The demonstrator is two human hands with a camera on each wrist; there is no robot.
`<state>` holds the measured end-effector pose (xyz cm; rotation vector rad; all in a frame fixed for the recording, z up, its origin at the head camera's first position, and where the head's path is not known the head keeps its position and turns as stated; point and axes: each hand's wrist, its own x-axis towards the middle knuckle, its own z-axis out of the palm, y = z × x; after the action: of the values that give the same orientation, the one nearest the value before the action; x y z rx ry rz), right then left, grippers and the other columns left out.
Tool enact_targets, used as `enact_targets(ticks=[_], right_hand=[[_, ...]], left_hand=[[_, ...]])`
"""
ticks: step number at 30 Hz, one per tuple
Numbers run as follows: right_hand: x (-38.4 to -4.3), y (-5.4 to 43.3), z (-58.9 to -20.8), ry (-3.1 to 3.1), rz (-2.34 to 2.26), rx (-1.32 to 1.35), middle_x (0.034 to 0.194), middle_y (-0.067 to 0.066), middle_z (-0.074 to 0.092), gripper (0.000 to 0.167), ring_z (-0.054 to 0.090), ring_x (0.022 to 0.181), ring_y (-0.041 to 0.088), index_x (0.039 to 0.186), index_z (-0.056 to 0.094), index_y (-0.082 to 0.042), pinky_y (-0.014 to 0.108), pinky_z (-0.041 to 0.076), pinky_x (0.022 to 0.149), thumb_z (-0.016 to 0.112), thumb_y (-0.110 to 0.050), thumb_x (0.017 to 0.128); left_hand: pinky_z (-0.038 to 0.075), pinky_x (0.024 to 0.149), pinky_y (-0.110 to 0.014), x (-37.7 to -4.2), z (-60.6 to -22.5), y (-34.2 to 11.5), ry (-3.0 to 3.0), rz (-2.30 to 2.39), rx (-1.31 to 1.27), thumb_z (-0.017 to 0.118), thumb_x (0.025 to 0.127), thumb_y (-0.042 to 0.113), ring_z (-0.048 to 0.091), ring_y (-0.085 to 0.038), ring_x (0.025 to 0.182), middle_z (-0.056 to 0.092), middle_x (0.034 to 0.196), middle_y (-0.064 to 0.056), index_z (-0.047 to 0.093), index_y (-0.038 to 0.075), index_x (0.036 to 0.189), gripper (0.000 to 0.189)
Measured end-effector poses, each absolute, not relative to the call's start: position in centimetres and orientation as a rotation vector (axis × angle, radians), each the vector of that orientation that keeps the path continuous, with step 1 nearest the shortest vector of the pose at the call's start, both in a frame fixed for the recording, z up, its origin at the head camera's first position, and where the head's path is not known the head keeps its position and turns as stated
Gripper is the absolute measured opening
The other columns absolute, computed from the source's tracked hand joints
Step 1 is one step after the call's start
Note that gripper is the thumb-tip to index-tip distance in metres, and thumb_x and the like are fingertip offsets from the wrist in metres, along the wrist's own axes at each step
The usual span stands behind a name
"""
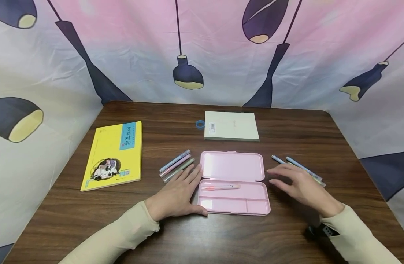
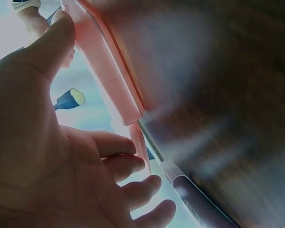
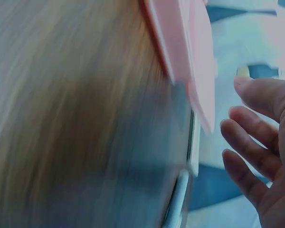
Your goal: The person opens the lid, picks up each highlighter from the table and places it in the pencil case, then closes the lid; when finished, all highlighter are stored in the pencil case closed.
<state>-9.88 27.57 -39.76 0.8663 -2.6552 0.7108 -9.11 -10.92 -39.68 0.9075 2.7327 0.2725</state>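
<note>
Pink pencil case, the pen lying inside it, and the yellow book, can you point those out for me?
Pink pencil case (image 1: 232, 167): head view, inside of the open lid.
Pen (image 1: 222, 187): head view, middle of its length.
Yellow book (image 1: 110, 149): head view, middle of its cover.

brown wood-grain table (image 1: 234, 238) | pink-and-pale cloth backdrop (image 1: 142, 40) | dark printed lamps (image 1: 188, 73)

The pencil case (image 1: 232, 167) is pink, the book (image 1: 112, 152) yellow, the notebook (image 1: 232, 126) cream, the table (image 1: 228, 238) wood-grained brown.
</note>
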Motion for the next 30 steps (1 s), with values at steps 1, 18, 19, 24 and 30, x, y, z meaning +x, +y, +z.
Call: enact_targets(ticks=[1, 18, 19, 24, 30], right_hand=[[-9.9, 28.0, -39.7, -2.673, 0.702, 0.822, 0.109, -0.004, 0.07, 0.036, 0.067, 0.101, 0.017, 0.113, 0.075, -0.014, 0.01, 0.043, 0.086, 0.083, -0.007, 0.079], [-10.7, 33.1, -40.4, -2.759, 0.581, 0.506, 0.107, 0.006, 0.071, 0.033, 0.066, 0.089, 0.023, 0.115, 0.073, -0.009, 0.034, 0.051, 0.071, 0.08, -0.014, 0.084], [-10.7, 33.2, -40.4, -2.77, 0.582, 0.496, 0.107, 0.006, 0.07, 0.033, 0.066, 0.089, 0.023, 0.116, 0.072, -0.008, 0.036, 0.052, 0.07, 0.08, -0.015, 0.085], [-10.7, 33.5, -40.7, -2.805, 0.577, 0.461, 0.107, 0.008, 0.07, 0.033, 0.067, 0.087, 0.024, 0.117, 0.072, -0.007, 0.042, 0.053, 0.069, 0.079, -0.015, 0.086], [-10.8, 33.6, -40.9, -2.841, 0.547, 0.446, 0.105, 0.01, 0.07, 0.033, 0.067, 0.083, 0.023, 0.117, 0.071, -0.005, 0.041, 0.052, 0.066, 0.079, -0.016, 0.086]], left_hand=[[0.018, 0.121, -0.052, -9.1, -39.7, -11.0, 2.733, 0.277, 0.905, 0.062, 0.077, 0.079, 0.01, -0.034, 0.153, 0.014, 0.166, -0.012, 0.022, 0.002, 0.158, 0.118], [0.018, 0.12, -0.053, -9.3, -39.9, -11.1, 2.732, 0.302, 0.917, 0.062, 0.077, 0.078, 0.011, -0.035, 0.152, 0.015, 0.166, -0.013, 0.023, 0.003, 0.158, 0.117], [0.018, 0.12, -0.053, -9.3, -39.9, -11.1, 2.732, 0.303, 0.917, 0.062, 0.077, 0.078, 0.011, -0.035, 0.152, 0.015, 0.166, -0.013, 0.023, 0.003, 0.158, 0.117], [0.019, 0.12, -0.053, -9.2, -39.8, -11.0, 2.734, 0.305, 0.911, 0.063, 0.077, 0.078, 0.012, -0.035, 0.152, 0.015, 0.166, -0.013, 0.023, 0.002, 0.157, 0.117], [0.019, 0.12, -0.053, -9.2, -39.9, -11.0, 2.736, 0.292, 0.905, 0.062, 0.077, 0.079, 0.012, -0.034, 0.152, 0.015, 0.166, -0.012, 0.023, 0.003, 0.158, 0.118]])
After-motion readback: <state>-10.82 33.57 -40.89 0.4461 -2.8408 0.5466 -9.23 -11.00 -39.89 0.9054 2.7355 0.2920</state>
